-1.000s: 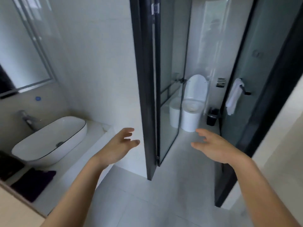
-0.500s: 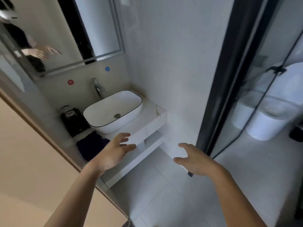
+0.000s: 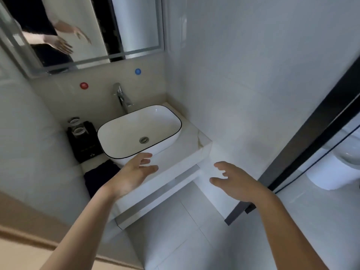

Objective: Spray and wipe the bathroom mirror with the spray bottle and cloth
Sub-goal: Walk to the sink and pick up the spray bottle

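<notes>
1. Whereas half a second ago the basin sat toward the left of the view, the vanity is now seen nearer the middle and larger, and more of the mirror (image 3: 81, 30) is shown at the upper left, with both arms reflected in it.
2. At the left of the counter (image 3: 194, 145), a black tray (image 3: 82, 143) with two upturned glasses is seen, and in front of it a dark folded cloth (image 3: 99, 178) lies on the counter edge.
3. No spray bottle can be made out.
4. The left hand (image 3: 132, 176) is held over the counter's front edge, just right of the cloth and not touching it; its fingers are spread and nothing is gripped, as before.
5. The white, black-rimmed basin (image 3: 140, 131) and chrome tap (image 3: 121, 96) are seen behind that hand.
6. The right hand (image 3: 237, 182) is held apart from the left, empty and with fingers spread, over the floor beside the vanity.
7. A black-framed glass door (image 3: 311, 137) is seen at the right.
</notes>
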Demonstrator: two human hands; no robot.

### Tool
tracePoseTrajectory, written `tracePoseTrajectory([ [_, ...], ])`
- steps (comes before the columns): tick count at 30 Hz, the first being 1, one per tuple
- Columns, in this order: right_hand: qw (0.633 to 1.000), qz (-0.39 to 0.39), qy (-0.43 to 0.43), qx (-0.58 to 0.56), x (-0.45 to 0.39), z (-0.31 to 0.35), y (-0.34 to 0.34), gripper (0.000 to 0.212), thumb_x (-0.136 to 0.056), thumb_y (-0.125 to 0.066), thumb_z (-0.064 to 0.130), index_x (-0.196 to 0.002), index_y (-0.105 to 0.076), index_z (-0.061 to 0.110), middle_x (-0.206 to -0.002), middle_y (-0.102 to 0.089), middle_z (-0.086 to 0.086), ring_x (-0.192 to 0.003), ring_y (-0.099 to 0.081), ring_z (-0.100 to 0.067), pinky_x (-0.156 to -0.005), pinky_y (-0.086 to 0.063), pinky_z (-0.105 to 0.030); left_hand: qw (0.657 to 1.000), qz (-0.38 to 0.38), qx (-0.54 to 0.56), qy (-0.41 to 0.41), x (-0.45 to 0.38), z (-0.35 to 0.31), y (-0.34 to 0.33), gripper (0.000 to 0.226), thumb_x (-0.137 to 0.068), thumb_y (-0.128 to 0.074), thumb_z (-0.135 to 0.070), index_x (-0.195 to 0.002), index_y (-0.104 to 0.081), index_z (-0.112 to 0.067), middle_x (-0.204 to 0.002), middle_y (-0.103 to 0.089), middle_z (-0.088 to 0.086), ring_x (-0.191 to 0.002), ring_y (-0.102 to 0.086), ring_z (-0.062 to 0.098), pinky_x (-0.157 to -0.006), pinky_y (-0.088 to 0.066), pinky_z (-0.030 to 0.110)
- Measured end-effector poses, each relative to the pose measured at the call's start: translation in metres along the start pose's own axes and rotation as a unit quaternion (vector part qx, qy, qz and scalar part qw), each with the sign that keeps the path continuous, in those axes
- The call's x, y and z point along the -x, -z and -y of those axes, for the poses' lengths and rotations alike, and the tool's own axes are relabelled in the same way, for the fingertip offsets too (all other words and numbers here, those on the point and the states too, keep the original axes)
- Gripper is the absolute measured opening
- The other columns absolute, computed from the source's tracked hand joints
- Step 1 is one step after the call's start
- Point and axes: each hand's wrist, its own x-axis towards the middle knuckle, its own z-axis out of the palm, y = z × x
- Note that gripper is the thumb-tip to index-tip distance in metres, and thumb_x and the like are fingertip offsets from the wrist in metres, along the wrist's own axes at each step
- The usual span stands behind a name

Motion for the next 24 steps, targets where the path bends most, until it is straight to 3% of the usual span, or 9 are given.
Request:
tracePoseTrajectory([
  [6, 0.997, 0.042, -0.051, 0.035, -0.06, -0.032, 0.018, 0.052, -0.101, -0.057, 0.043, -0.147, -0.046, 0.023, -0.147, -0.051, 0.004, -0.126, -0.052, -0.015, -0.103, -0.04, -0.031, 0.998, 0.017, -0.005, 0.064, -0.049, 0.018, -0.021, 0.045, -0.098, -0.067, -0.03, -0.139, -0.049, -0.032, -0.142, -0.053, -0.003, -0.132, -0.051, 0.018, -0.117, -0.04, 0.044],
  [11, 0.998, 0.052, -0.022, 0.008, -0.124, -0.056, 0.026, 0.047, -0.101, -0.057, 0.042, -0.143, -0.051, 0.022, -0.142, -0.057, 0.004, -0.114, -0.054, -0.013, -0.092, -0.037, -0.026, 0.991, 0.03, -0.051, 0.119, -0.088, 0.03, -0.063, 0.046, -0.097, -0.066, -0.032, -0.14, -0.05, -0.032, -0.138, -0.055, -0.006, -0.124, -0.054, 0.014, -0.099, -0.04, 0.029],
  [20, 0.989, 0.144, -0.024, 0.033, -0.231, -0.11, 0.025, 0.057, -0.102, -0.053, 0.039, -0.152, -0.041, 0.014, -0.154, -0.049, -0.006, -0.134, -0.051, -0.023, -0.097, -0.04, -0.032, 0.974, 0.037, -0.091, 0.202, -0.151, 0.044, -0.127, 0.044, -0.1, -0.061, -0.022, -0.143, -0.051, -0.022, -0.135, -0.058, -0.001, -0.121, -0.056, 0.016, -0.091, -0.041, 0.026],
  [24, 0.986, 0.159, -0.032, 0.031, -0.266, -0.122, 0.015, 0.058, -0.102, -0.052, 0.04, -0.153, -0.04, 0.015, -0.154, -0.048, -0.006, -0.133, -0.05, -0.023, -0.096, -0.04, -0.033, 0.967, 0.051, -0.089, 0.231, -0.165, 0.067, -0.14, 0.045, -0.099, -0.061, -0.014, -0.142, -0.05, -0.015, -0.128, -0.059, 0.0, -0.107, -0.057, 0.009, -0.075, -0.04, 0.012],
])
